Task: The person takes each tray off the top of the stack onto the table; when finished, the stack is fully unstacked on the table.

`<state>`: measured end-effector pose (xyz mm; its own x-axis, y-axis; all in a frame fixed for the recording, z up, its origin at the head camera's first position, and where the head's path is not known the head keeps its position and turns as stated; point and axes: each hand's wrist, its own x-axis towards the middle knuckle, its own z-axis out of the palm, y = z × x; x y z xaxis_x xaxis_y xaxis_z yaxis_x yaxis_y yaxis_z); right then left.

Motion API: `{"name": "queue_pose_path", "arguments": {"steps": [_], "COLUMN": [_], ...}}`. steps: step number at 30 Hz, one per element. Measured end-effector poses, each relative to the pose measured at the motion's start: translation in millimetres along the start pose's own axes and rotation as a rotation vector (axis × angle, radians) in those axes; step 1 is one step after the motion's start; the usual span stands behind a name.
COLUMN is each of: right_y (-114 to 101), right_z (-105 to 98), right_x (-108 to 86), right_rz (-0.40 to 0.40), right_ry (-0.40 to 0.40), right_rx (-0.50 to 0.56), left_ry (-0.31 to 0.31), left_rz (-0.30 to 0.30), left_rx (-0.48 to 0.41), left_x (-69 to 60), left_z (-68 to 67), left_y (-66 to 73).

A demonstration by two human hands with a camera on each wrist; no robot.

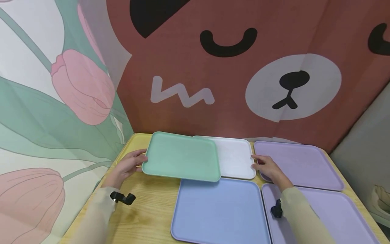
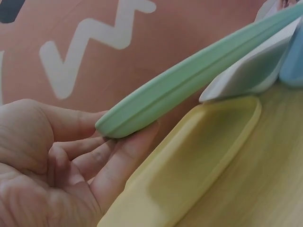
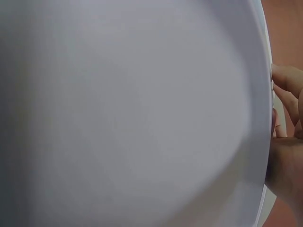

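A mint-green tray (image 1: 182,156) is raised and slightly tilted, covering the left part of a white tray (image 1: 236,158). My left hand (image 1: 129,166) pinches the green tray's left end; the left wrist view shows the thumb above its rim and fingers beneath. My right hand (image 1: 269,168) grips the right edge of the white tray with bent fingers and thumb. Close up, a pale tray surface (image 3: 142,113) fills most of the right wrist view, with the right fingers (image 3: 286,80) at its rim. Below the green tray lies a yellow tray (image 2: 189,161), partly hidden in the head view.
A blue tray (image 1: 220,210) lies in front on the wooden table (image 1: 143,206). Two lavender trays stand at the right, a back one (image 1: 304,164) and a front one (image 1: 332,210). Behind the table hangs a bear-printed curtain (image 1: 231,101); a tulip-printed curtain (image 1: 82,88) borders the left.
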<state>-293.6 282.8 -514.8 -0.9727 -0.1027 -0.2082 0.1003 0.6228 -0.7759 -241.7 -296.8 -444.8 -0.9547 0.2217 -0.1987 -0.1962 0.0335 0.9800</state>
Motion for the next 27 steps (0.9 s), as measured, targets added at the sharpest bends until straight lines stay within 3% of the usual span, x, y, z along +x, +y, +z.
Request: {"name": "queue_pose_path", "arguments": {"steps": [7, 20, 27], "right_y": [-1.0, -5.9, -9.9], "right_z": [0.7, 2.4, 3.2], "right_x": [-1.9, -6.1, -7.2], "right_rz": [0.056, 0.012, 0.029], "right_ry": [0.006, -0.004, 0.003], "right_rx": [-0.022, -0.025, -0.040], "left_ry": [-0.064, -0.101, -0.133], "left_rz": [0.001, -0.027, -0.013], "left_rx": [0.048, 0.089, 0.046], "left_x": [-24.7, -66.3, -85.2], "left_z": [-28.8, -70.3, -92.2], "left_y": [-6.9, -22.3, -31.3]}}
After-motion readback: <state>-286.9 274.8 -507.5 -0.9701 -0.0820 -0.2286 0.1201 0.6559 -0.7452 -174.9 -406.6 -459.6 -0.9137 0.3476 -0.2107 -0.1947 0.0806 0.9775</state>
